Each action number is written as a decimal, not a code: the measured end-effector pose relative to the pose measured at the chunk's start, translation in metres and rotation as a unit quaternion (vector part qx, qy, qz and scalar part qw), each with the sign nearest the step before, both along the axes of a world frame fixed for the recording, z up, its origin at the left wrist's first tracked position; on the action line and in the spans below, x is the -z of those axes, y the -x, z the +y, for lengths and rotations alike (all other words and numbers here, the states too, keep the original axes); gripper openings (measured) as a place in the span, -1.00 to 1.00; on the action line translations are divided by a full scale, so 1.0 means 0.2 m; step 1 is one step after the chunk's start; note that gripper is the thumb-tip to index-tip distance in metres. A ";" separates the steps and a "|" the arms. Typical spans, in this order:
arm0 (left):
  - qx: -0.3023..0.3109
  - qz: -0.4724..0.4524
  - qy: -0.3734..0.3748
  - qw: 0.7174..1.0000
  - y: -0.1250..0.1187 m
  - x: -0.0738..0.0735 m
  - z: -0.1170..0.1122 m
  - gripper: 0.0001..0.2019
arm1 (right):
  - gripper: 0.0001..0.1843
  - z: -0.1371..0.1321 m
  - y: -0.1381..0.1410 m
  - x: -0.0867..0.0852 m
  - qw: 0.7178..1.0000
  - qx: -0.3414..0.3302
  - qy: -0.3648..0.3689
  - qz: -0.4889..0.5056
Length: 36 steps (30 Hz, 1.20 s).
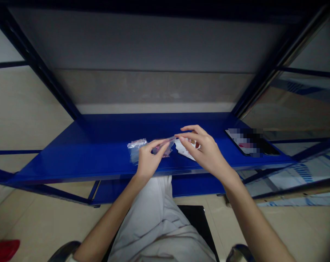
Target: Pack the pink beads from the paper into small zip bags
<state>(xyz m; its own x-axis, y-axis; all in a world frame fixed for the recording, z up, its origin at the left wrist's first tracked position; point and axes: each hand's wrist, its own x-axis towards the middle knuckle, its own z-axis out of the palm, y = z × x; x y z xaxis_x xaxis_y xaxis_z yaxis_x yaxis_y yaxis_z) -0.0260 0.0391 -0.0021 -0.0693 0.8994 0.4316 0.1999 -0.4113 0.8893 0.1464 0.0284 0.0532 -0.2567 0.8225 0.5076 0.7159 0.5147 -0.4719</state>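
Above the front part of a blue shelf point(99, 145), my left hand point(150, 158) pinches a small clear plastic bag point(170, 139) between thumb and fingers. My right hand point(208, 149) meets the bag's right end, thumb and index fingertip closed on it, other fingers stretched out. Just left of my left hand lie several clear plastic bags point(133, 152), partly covered by it. Below the held bag there is some pinkish plastic packaging point(166, 152), mostly hidden by my left hand. Partly under my right hand rests a white sheet point(184, 150) with small reddish-brown pieces on it.
A dark flat device like a phone or tablet point(271, 149), partly pixelated, lies at the shelf's right end. Blue uprights point(55, 87) frame both sides, and a lower blue shelf point(197, 185) runs beneath. Something red point(3, 250) is on the floor at lower left.
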 end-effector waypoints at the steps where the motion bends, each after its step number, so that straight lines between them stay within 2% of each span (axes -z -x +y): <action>1: 0.028 -0.065 0.057 0.996 0.01 0.00 0.00 -0.80 | -0.73 0.01 -0.03 0.00 1.000 0.009 -0.003 0.022; 4: 0.094 -0.237 0.170 0.952 0.02 0.00 0.01 -0.74 | -0.75 0.04 -0.13 0.03 0.997 0.056 0.011 0.047; 7: 0.111 -0.296 0.190 0.930 0.04 0.00 0.01 -0.74 | -0.78 0.10 -0.25 0.12 0.994 0.103 0.034 0.012; 12: 0.098 -0.288 0.174 0.937 0.03 0.00 0.00 -0.74 | -0.86 0.16 -0.39 0.24 0.982 0.104 0.109 -0.110; 16: 0.128 -0.332 0.176 0.918 0.01 -0.04 -0.01 -0.76 | -0.83 0.17 -0.39 0.30 0.963 0.108 0.184 -0.164; 20: 0.129 -0.332 0.178 0.917 0.00 -0.04 -0.01 -0.77 | -0.79 0.20 -0.37 0.36 0.951 0.143 0.189 -0.196; 28: 0.138 -0.288 0.193 0.928 0.01 0.00 -0.01 -0.79 | -0.85 0.24 -0.40 0.45 0.952 0.158 0.199 -0.172; 36: 0.139 -0.273 0.219 0.926 0.04 0.03 0.00 -0.72 | -0.86 0.26 -0.40 0.47 0.956 0.150 0.203 -0.148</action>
<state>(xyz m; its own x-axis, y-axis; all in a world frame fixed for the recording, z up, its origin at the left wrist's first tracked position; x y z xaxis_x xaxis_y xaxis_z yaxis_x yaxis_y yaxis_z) -0.0335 0.0385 -0.0073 0.0909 0.9958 -0.0091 -0.3886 0.0439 0.9204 0.2272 0.0802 -0.0403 -0.0613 0.9955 0.0723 0.9355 0.0826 -0.3435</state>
